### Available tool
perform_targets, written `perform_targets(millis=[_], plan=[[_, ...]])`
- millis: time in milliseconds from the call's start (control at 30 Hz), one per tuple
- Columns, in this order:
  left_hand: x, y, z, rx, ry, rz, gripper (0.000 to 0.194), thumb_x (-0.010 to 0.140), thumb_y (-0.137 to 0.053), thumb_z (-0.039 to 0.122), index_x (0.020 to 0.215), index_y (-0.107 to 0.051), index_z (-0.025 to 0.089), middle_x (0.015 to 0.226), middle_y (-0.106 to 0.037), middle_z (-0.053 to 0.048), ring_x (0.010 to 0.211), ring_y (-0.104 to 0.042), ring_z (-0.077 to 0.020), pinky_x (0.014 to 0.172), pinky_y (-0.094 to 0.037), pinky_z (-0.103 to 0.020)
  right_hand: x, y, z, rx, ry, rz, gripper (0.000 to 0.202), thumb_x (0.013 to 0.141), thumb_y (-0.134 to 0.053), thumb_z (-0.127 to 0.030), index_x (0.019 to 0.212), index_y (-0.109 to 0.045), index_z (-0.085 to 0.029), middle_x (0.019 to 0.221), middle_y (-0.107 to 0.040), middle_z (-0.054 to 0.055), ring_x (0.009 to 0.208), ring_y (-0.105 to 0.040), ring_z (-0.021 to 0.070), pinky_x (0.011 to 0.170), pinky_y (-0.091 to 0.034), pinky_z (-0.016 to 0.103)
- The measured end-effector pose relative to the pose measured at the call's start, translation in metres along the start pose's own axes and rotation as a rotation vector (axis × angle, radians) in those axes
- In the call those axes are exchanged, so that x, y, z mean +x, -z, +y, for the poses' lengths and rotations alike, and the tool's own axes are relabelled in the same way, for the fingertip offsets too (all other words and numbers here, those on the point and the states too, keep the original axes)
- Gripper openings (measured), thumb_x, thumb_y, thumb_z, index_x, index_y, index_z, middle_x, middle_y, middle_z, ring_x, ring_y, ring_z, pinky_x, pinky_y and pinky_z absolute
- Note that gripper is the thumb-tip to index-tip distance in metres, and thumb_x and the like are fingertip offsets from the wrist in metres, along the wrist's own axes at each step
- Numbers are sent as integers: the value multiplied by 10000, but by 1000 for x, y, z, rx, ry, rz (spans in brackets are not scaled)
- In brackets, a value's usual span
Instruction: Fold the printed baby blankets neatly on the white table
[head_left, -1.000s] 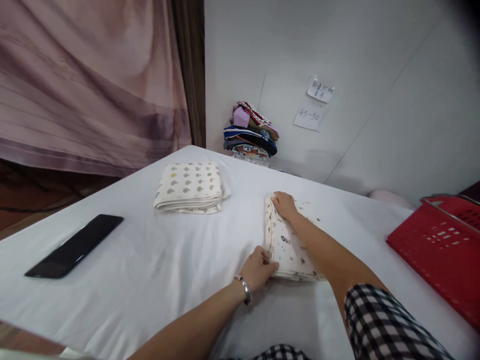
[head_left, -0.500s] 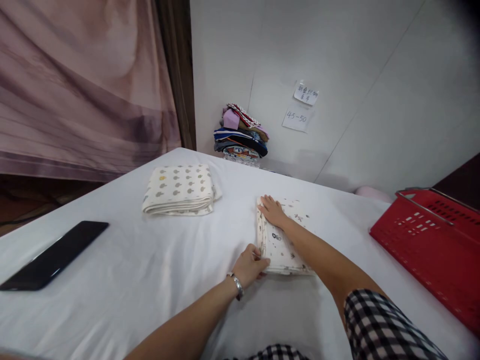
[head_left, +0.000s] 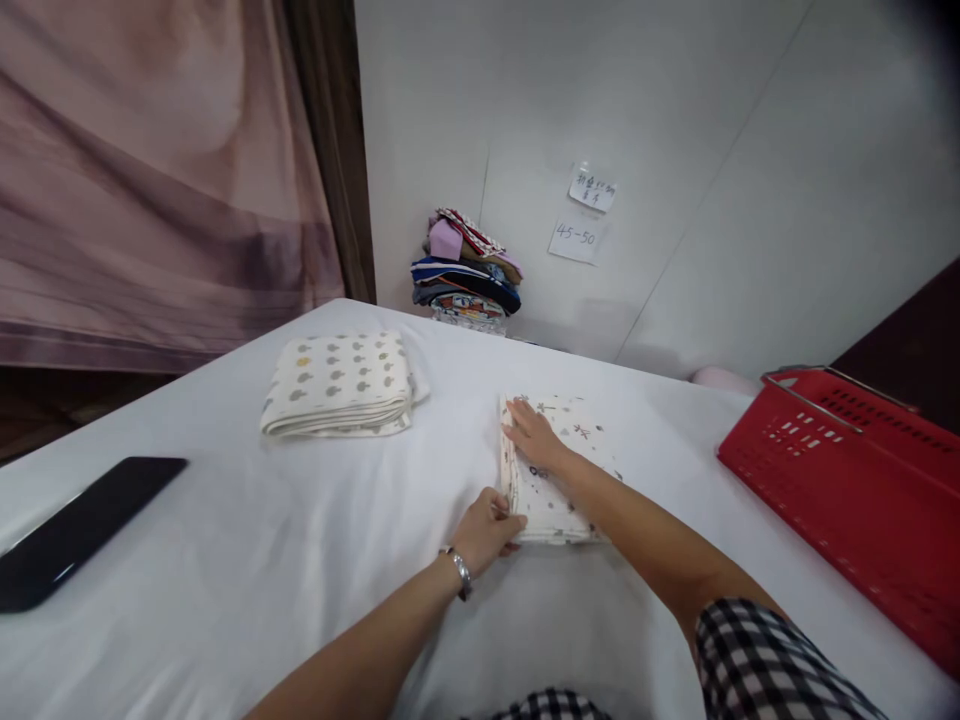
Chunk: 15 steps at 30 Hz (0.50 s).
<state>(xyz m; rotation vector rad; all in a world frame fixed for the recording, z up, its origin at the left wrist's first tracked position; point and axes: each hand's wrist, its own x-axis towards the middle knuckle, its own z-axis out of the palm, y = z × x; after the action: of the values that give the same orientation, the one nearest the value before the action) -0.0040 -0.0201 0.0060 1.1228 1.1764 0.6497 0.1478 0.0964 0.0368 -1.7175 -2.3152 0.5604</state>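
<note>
A folded white cloth with small dark prints [head_left: 559, 500] lies on the white-covered table [head_left: 337, 560], right of the middle. The fingers of my left hand [head_left: 486, 530] pinch its near left corner, thumb on top. My right hand [head_left: 534, 435] rests with spread fingers on the cloth's upper left part. Further left lies another folded white cloth with grey tree-like prints [head_left: 337, 385], touched by neither hand.
A black flat device [head_left: 90, 525] lies at the left. On the right stands a red basket [head_left: 847, 500] with a metal handle. A stack of folded clothes [head_left: 466, 270] stands beyond the far edge, by the wall [head_left: 675, 150].
The whole view has shifted slightly, so the things appear further left. My right hand has moved a little down the cloth; my left hand still pinches the corner.
</note>
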Motion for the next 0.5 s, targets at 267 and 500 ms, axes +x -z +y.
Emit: perform_targets(millis=[267,500], plan=[[5,1,-6,-8,-14,-6,301,728,-646,249,792,-355,207,614,-559,59,507,-611,-124,418,-427,-185,-8,9,69,-285,-256,50,641,918,-223,-520,1448,-215,-160,1527,-110,79,1398,-53,228,1102,-51,478],[3,0,-2,-24,6,2,347,700,-688,269,794,-359,209,622,-564,67,507,-612,-120,447,-456,-198,-12,19,75,-193,-267,-5,610,909,-242,-535,1426,-289,-215,1524,-144,54,1396,-81,232,1098,-99,479]])
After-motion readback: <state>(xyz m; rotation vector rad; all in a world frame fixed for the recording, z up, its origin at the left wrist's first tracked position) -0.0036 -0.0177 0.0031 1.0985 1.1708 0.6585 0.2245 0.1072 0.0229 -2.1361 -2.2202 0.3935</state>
